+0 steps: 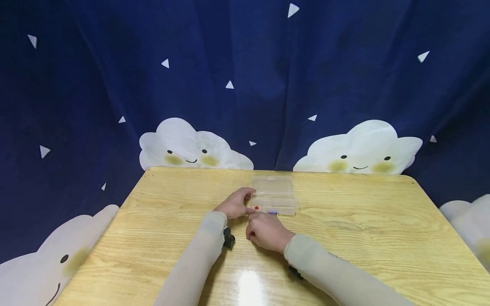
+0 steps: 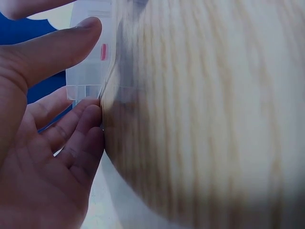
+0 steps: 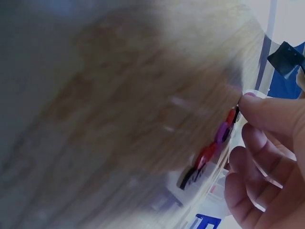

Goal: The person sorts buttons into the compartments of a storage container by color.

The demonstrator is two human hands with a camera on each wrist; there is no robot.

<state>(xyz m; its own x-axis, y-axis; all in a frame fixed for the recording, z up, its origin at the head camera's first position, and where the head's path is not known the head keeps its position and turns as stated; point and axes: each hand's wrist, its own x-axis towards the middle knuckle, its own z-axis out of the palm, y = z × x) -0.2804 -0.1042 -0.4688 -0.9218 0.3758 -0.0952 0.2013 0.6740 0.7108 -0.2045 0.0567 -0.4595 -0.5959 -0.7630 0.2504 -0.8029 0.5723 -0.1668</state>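
A clear plastic box [image 1: 281,204] lies on the table with its lid [image 1: 272,184] folded back. My left hand [image 1: 236,204] holds the box's left end, thumb near the front corner and fingers farther back. A small red piece [image 1: 256,208] shows inside that end. By the box's front wall is a blue piece [image 1: 272,212]. My right hand [image 1: 268,233] is just in front of the box, fingers bent. At its thumb tip I see a small purple piece [image 3: 249,95], apparently pinched; the index finger is mostly hidden. Near it, red pieces [image 3: 205,155] and a purple disc [image 3: 221,133] lie in a row.
A light wooden table [image 1: 363,221] carries everything. Behind it hangs a dark blue curtain [image 1: 252,51] with white clouds and triangles. A black strap mount [image 1: 229,238] sits on the left wrist. At the row's near end is a black piece [image 3: 186,179].
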